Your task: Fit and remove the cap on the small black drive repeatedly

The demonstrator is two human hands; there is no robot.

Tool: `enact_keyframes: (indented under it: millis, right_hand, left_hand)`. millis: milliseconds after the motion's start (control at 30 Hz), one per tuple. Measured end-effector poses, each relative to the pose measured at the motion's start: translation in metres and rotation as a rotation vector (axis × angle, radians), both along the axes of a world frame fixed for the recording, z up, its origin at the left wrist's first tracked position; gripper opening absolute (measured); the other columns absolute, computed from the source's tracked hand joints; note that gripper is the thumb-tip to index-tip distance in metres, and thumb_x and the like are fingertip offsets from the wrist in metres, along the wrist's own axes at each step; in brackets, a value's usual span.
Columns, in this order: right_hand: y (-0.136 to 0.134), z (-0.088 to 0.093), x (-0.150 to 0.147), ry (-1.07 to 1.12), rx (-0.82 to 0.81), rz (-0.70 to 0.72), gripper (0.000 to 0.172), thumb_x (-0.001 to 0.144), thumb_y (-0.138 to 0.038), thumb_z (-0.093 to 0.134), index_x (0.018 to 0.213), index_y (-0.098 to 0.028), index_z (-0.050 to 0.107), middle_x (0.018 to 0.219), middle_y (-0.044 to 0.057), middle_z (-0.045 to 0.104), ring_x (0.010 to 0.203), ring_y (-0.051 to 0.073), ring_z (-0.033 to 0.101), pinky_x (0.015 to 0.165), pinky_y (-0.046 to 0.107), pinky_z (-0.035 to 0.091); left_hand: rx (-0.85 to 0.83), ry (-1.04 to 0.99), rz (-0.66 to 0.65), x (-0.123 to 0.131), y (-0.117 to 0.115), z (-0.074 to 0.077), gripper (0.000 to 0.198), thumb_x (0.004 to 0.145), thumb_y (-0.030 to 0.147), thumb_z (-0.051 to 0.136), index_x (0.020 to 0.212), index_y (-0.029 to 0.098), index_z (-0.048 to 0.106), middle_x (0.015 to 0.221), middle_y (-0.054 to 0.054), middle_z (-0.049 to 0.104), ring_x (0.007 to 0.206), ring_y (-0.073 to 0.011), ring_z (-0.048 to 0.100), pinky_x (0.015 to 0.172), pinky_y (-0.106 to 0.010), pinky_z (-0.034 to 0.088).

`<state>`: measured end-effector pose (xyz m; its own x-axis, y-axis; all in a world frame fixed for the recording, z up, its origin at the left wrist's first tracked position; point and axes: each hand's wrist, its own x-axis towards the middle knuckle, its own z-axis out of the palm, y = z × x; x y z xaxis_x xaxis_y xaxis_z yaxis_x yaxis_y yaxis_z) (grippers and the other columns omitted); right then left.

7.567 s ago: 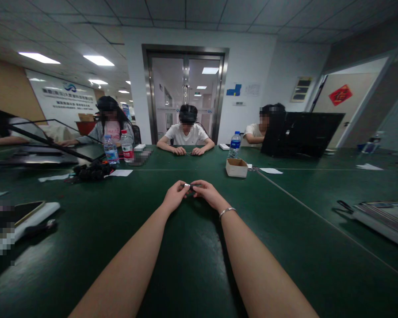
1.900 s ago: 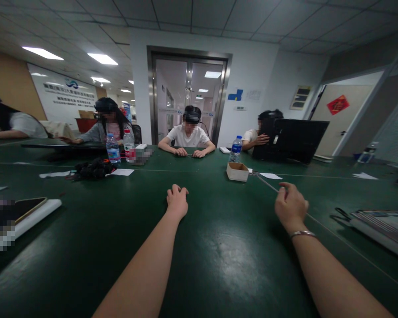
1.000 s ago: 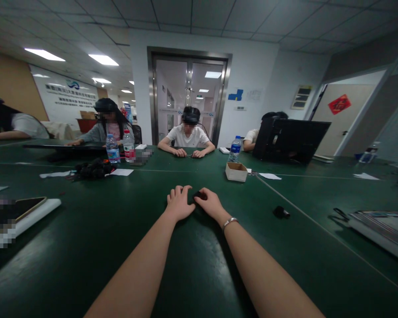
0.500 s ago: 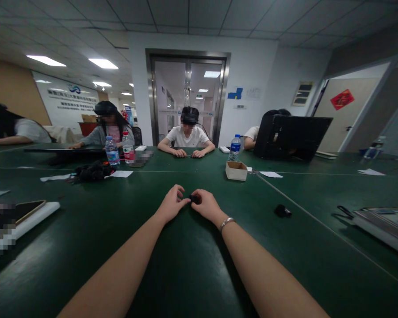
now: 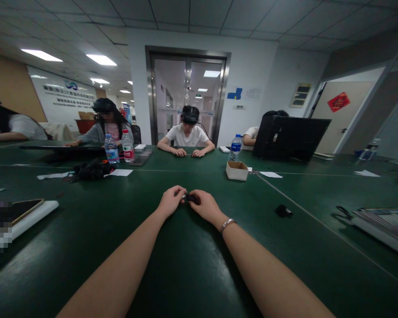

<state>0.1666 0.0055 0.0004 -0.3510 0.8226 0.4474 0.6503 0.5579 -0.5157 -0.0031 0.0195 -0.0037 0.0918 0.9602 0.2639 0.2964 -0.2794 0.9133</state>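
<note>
My left hand and my right hand meet over the green table, fingertips pinched together. Between them they hold a small black object with a pale metallic end toward the left hand. My right wrist wears a thin bracelet. A second small black object lies on the table to the right, apart from both hands.
A small cardboard box and a water bottle stand beyond my hands. Black items and two bottles lie at far left, a phone on a white pad at near left, a laptop and papers at right. Other people sit across the table.
My right hand went out to the right, left a small black object there, then came back to meet my left hand. Both now pinch another small black object, with its pale end showing.
</note>
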Motion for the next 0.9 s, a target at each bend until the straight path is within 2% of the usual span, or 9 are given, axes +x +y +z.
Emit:
enact_keyframes:
  millis: [100, 200, 333, 433, 533, 633, 900]
  right_hand:
    - [0.0006, 0.0001, 0.0000, -0.009, -0.012, -0.008, 0.020, 0.074, -0.022, 0.060, 0.094, -0.020, 0.064, 0.081, 0.002, 0.062, 0.069, 0.013, 0.052, 0.062, 0.025, 0.039]
    - [0.0014, -0.0006, 0.0002, -0.008, -0.020, -0.007, 0.020, 0.074, -0.023, 0.060, 0.094, -0.020, 0.064, 0.081, 0.002, 0.063, 0.069, 0.013, 0.053, 0.062, 0.025, 0.039]
    - [0.0024, -0.0019, 0.0004, 0.014, -0.036, -0.012, 0.020, 0.075, -0.024, 0.060, 0.094, -0.021, 0.064, 0.079, 0.001, 0.063, 0.067, 0.013, 0.053, 0.061, 0.024, 0.039]
    - [0.0022, -0.0015, 0.0002, 0.015, -0.045, -0.006, 0.019, 0.074, -0.024, 0.061, 0.092, -0.021, 0.064, 0.078, 0.001, 0.063, 0.066, 0.012, 0.052, 0.059, 0.024, 0.038]
    - [0.0019, -0.0004, 0.0008, 0.014, -0.041, -0.004, 0.016, 0.075, -0.025, 0.060, 0.090, -0.020, 0.065, 0.079, 0.002, 0.063, 0.066, 0.013, 0.052, 0.059, 0.024, 0.037]
    - [0.0027, -0.0008, 0.0022, 0.045, -0.033, -0.019, 0.017, 0.076, -0.026, 0.059, 0.091, -0.020, 0.065, 0.080, 0.002, 0.063, 0.068, 0.013, 0.053, 0.062, 0.025, 0.039]
    - [0.0025, -0.0002, 0.0032, 0.027, -0.015, -0.010, 0.020, 0.077, -0.026, 0.059, 0.096, -0.021, 0.064, 0.085, 0.003, 0.062, 0.074, 0.014, 0.054, 0.067, 0.026, 0.041]
  left_hand:
    - [-0.048, -0.130, -0.010, -0.0012, 0.0043, -0.0021, 0.030, 0.075, 0.044, 0.060, 0.080, 0.015, 0.063, 0.078, -0.003, 0.062, 0.067, -0.0132, 0.061, 0.056, -0.023, 0.049]
    - [-0.091, -0.342, -0.016, -0.0018, 0.0053, -0.0021, 0.029, 0.069, 0.039, 0.070, 0.079, 0.014, 0.060, 0.079, -0.003, 0.061, 0.072, -0.0132, 0.063, 0.071, -0.030, 0.054]
    - [-0.124, -0.457, -0.013, -0.0017, 0.0012, 0.0029, 0.027, 0.068, 0.033, 0.073, 0.081, 0.014, 0.057, 0.081, -0.003, 0.060, 0.081, -0.0137, 0.063, 0.081, -0.033, 0.054]
    - [-0.123, -0.398, -0.017, 0.0001, -0.0016, 0.0062, 0.029, 0.068, 0.035, 0.072, 0.082, 0.014, 0.058, 0.084, -0.004, 0.060, 0.084, -0.0144, 0.062, 0.078, -0.032, 0.054]
    - [-0.097, -0.293, -0.020, 0.0020, -0.0018, 0.0058, 0.033, 0.062, 0.036, 0.075, 0.080, 0.015, 0.058, 0.084, -0.003, 0.060, 0.076, -0.0130, 0.061, 0.070, -0.029, 0.054]
    - [-0.075, -0.241, -0.053, 0.0019, -0.0003, 0.0028, 0.033, 0.059, 0.035, 0.077, 0.077, 0.014, 0.057, 0.082, -0.003, 0.061, 0.070, -0.0119, 0.060, 0.070, -0.029, 0.053]
    - [-0.080, -0.164, -0.090, -0.0013, 0.0025, -0.0002, 0.027, 0.064, 0.033, 0.073, 0.081, 0.014, 0.064, 0.077, -0.005, 0.066, 0.065, -0.0125, 0.059, 0.066, -0.027, 0.048]
